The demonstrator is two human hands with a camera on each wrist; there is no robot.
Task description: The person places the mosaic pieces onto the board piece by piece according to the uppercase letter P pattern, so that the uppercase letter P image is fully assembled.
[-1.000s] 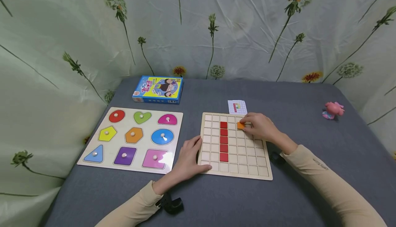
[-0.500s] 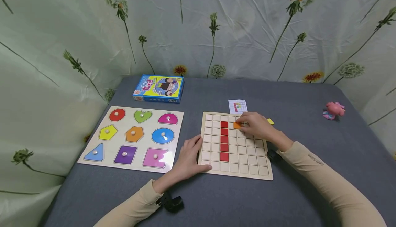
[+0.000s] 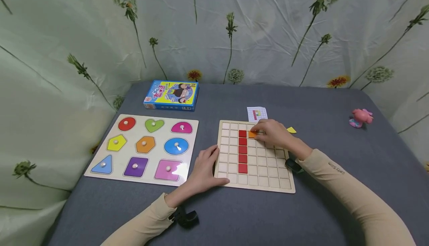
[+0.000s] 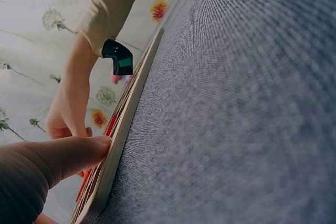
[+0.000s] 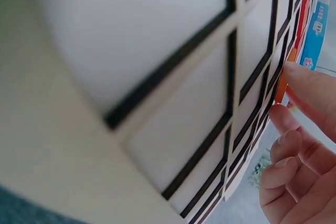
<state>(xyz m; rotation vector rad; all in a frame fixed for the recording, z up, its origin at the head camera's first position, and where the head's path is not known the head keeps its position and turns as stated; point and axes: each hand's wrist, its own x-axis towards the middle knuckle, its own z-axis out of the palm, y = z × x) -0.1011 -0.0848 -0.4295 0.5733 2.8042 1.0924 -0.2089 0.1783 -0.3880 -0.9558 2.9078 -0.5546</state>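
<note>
With thumb and fingertips, my right hand [image 3: 274, 133] pinches a square orange tile [image 3: 252, 134] over the wooden grid board [image 3: 268, 189], right beside the uppermost red tile. The right wrist view shows the orange tile [image 5: 282, 86] from the side between thumb and forefinger. Several red tiles [image 3: 242, 150] form one column on the board. My left hand [image 3: 203, 167] rests at the board's near left corner, fingers along the left side and thumb on the front edge. In the left wrist view that thumb [image 4: 84, 155] lies straight on the rim.
Behind the board lies a small printed pattern card [image 3: 257, 113], and a yellow piece [image 3: 291, 130] is partly visible beyond the right hand. A knobbed shape puzzle [image 3: 130, 180] lies left, with a blue-yellow box [image 3: 171, 95] behind it. A pink figurine [image 3: 361, 117] stands far right.
My right hand has slid the orange tile leftward across the board to the cell beside the top red tile. The yellow piece has come into view behind that hand. The left hand stays put.
</note>
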